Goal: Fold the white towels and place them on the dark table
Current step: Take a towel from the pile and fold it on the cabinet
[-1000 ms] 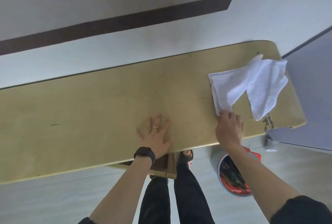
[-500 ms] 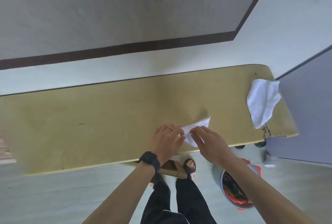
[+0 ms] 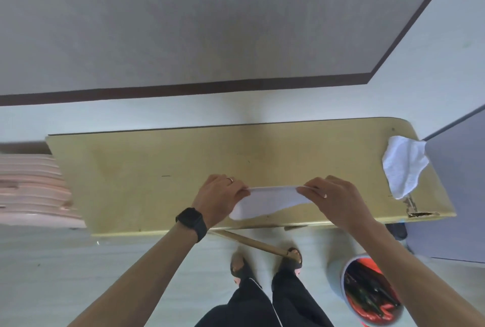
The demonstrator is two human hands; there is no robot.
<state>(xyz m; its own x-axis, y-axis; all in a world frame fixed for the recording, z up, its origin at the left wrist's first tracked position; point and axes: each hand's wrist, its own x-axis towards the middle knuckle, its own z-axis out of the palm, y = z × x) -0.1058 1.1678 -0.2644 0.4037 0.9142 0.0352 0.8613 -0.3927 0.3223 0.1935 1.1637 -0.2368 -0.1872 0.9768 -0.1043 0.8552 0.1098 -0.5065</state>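
A white towel is stretched between both my hands just above the near edge of the yellowish wooden table. My left hand, with a ring and a black watch on the wrist, pinches its left end. My right hand pinches its right end. The towel's lower part sags toward the table edge. A second white towel lies crumpled at the table's far right end, partly hanging over the edge.
A bucket with red and dark items stands on the floor at the lower right. Pinkish stacked items sit left of the table. A grey panel stands at the right. My feet are under the table's near edge.
My right hand pulled one towel off the right-hand pile to the table's middle. My left hand lifted off the table and joined it. Both hands then spread apart, stretching the towel.
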